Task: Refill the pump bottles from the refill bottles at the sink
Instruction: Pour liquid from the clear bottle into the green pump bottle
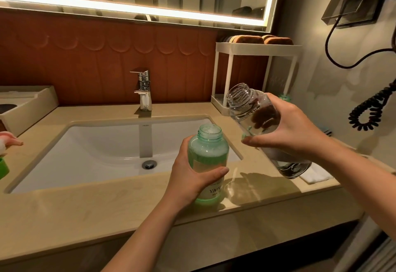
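Cut off at L edge: green cap [3, 167] and pink-white item [8, 141], can't ID either. White cloth [315, 175] partly hidden behind clear bottle [246, 104] base. Green bottle [209, 149] label half covered by thumb, only "YAPP" legible. Green bottle upright on countertop [107, 207] at front-R corner of sink [96, 143], uncapped, mouth up, L hand [192, 177] wrapped round body. Clear bottle in air just R of it, gripped mid-body by R hand [289, 130]; long axis tilted, open mouth up toward back-L, base low to R. Bottles close, not touching.
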`<state>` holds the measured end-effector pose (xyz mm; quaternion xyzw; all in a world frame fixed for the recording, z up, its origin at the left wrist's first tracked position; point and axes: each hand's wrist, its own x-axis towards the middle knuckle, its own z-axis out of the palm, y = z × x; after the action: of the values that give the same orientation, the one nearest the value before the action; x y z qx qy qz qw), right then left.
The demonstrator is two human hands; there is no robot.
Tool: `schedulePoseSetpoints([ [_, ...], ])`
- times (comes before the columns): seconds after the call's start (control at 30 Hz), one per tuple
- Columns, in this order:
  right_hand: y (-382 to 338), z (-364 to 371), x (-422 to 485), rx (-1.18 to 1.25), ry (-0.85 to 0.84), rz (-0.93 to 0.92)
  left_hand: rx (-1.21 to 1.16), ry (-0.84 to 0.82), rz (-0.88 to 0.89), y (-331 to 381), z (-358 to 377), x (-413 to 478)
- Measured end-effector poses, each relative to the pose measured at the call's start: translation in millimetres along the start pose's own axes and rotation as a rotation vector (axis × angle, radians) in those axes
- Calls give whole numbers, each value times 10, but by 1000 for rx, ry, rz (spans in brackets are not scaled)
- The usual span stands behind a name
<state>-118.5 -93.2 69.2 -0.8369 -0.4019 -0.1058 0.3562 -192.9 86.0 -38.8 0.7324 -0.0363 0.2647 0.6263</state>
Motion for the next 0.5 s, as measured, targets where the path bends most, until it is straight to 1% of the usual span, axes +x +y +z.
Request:
schedulePoseSetpoints([
  [0.2,111,56,-106,187,154,35,-3,-5,-16,-16,-4,-10],
  [0.3,166,58,-159,292,244,107,3,-18,-23,-11,-10,-9],
  [0.5,315,37,-219,390,377,239,-16,-59,-41,38,1,35],
])
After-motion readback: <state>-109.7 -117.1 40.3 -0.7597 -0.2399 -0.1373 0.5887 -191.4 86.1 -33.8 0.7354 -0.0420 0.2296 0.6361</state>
